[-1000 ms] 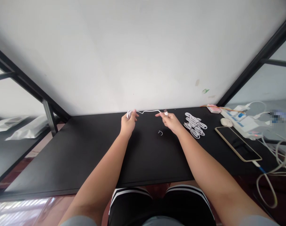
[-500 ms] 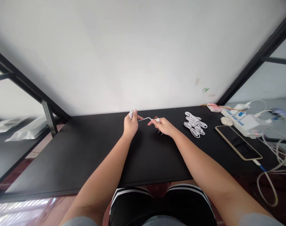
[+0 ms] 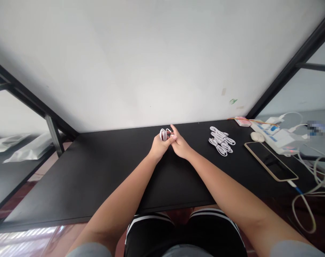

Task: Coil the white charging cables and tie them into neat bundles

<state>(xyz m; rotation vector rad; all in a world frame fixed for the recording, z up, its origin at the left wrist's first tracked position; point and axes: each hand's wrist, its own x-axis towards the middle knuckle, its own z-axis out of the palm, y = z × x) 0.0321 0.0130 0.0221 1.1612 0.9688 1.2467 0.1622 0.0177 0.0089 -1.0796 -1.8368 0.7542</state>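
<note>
Black and matte, the long flat surface (image 3: pixel 98 178) ran up to a plain white wall (image 3: pixel 151 64), seen from a head-worn camera above two bare forearms. Both hands met near the far edge, at the middle. The left hand (image 3: pixel 159 145) was closed around a small coil of thin white cable (image 3: pixel 164 134), its loops standing above the fingers. The right hand (image 3: pixel 180 144) pressed against the left, fingers partly extended over the coil; whether it gripped the cable's end could not be told.

A second earlier the hands had been apart with a length of cable stretched between them; that slack had since gone into the coil, so the winding looked nearly done.

Right of the hands, well apart, lay a pile of bundled white cables (image 3: pixel 221 141). Farther right sat a dark-screened smartphone with a pale rim (image 3: pixel 271 160), a white power strip with plugs (image 3: pixel 275 135) and loose white cords (image 3: pixel 307 200) trailing off the right edge. Left and near parts of the surface offered open room. Black metal frame bars (image 3: pixel 54 134) stood at the left.
</note>
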